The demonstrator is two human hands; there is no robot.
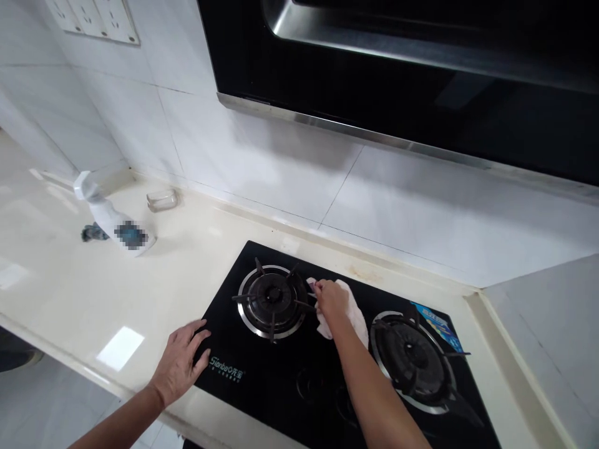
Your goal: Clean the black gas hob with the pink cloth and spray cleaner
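My right hand is closed on a white cloth with a pinkish corner, pressed to the black glass gas stove between its two burners. Just left of that hand sits the left burner, with dark pan supports and a silver ring. The right burner lies to the right of my forearm, which hides part of the stove and a control knob. My left hand rests with fingers spread over the stove's left edge, partly on the pale countertop, holding nothing.
A white spray bottle stands on the counter at left, with a dark crumpled rag behind it. Near the wall lies a clear plastic piece. A black range hood overhangs the stove. Wall sockets are at upper left.
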